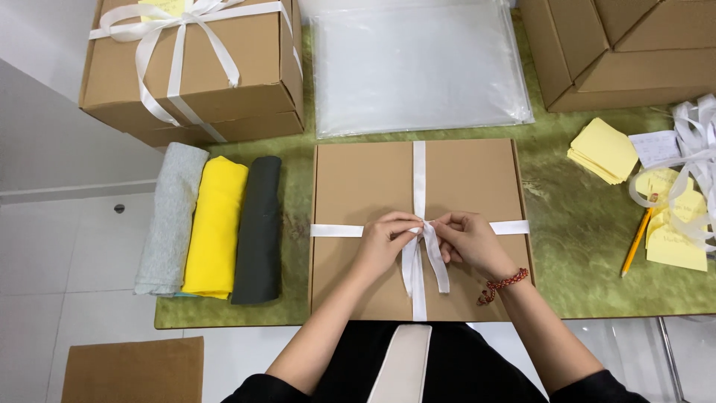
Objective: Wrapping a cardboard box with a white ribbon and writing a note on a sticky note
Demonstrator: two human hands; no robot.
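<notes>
— Item one: the flat brown box (365,186). Where does it lie?

— On the green table (574,224), square in front of the person, its near edge at the table's near edge. A white ribbon (418,172) crosses it twice, one band running away from the person, the other side to side.

— And the crossing point?

— Just right of the box's middle, a little toward the near side. Both hands meet there. The left hand (386,237) comes in from the left, the right hand (466,240) from the right, and the knot sits between their fingertips, equally close to each.

— State of the hands?

— Each is pinched shut on the ribbon at the knot. Two loose tails hang from it toward the person, lying along the near-to-far band.

— So the long axis of the tails?

— Near to far, pointing at the person's body; the cross band lies at right angles to them, under the wrists.

— Other entries?

— Three rolled cloths, grey (170,216), yellow (216,224) and dark grey (258,227), side by side left of the box. A taller ribboned box (224,82) far left. Clear plastic bags (418,67) beyond. Yellow notes (603,149), a pencil (636,242) and spare ribbon (697,172) to the right.
</notes>
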